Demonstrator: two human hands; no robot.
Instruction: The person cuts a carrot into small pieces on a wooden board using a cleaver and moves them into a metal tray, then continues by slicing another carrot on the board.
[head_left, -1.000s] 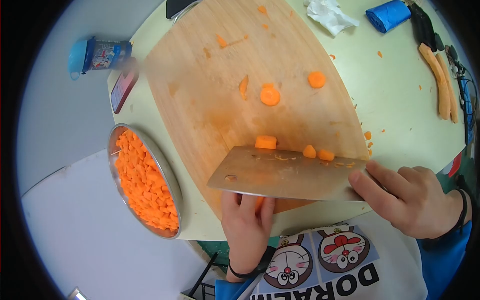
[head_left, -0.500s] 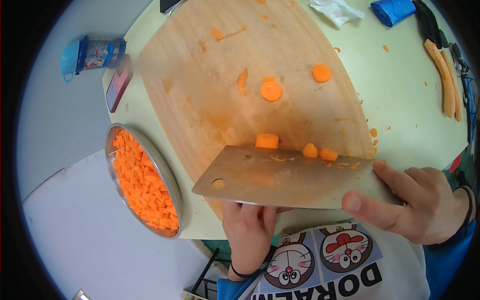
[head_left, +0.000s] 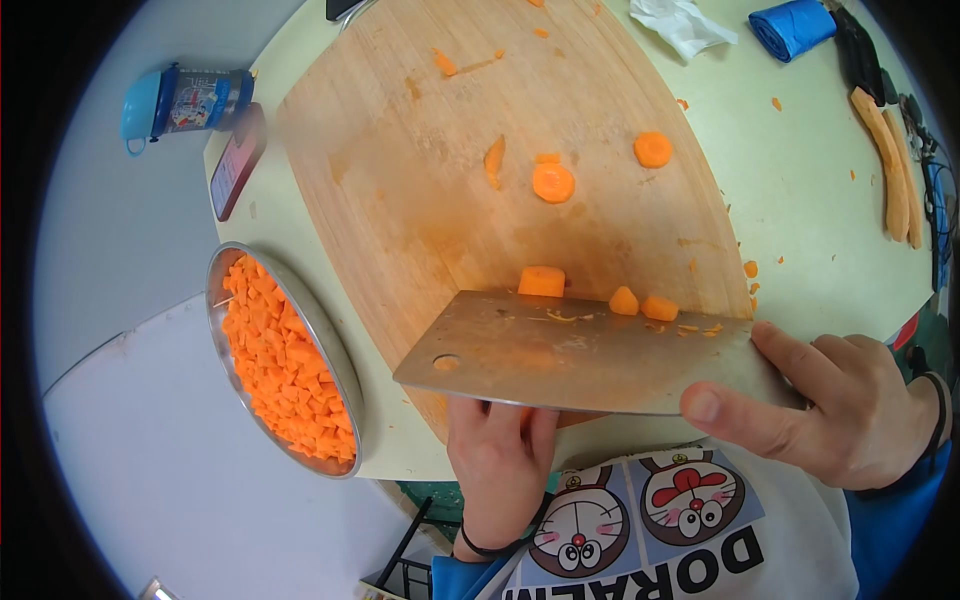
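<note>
— On the shirt below the cutting board (head_left: 430,180), can you read anything?

— Upside down from where the camera sits, bold black letters, "DORAEM" and then the cloth folds away. Two cartoon cat faces are printed just above the letters. The small blue-capped bottle (head_left: 180,100) off the board's far left corner has a printed label, but it is too small to read.

— And the hands?

— The right hand (head_left: 840,410) grips the cleaver (head_left: 580,350) at the board's near right corner, thumb pressed flat on the side of the blade, fingers curled round where the handle must be; the handle itself is hidden. A dark band circles that wrist. The blade lies tilted, nearly flat, over the board's near edge, its far edge touching the wood.

— The other one?

— The left hand (head_left: 500,460) reaches up from under the cleaver, fingers hidden behind the steel. Something orange shows faintly there, but I cannot tell whether it holds anything.

— Where is the carrot?

— Three carrot chunks (head_left: 542,281) sit on the board right against the blade's far edge. Two round carrot slices (head_left: 553,182) lie farther up, mid-board. A steel bowl (head_left: 345,370) heaped with diced carrot (head_left: 275,360) stands just beside the board's near left edge. Peeled carrots (head_left: 890,160) lie well off to its right.
</note>
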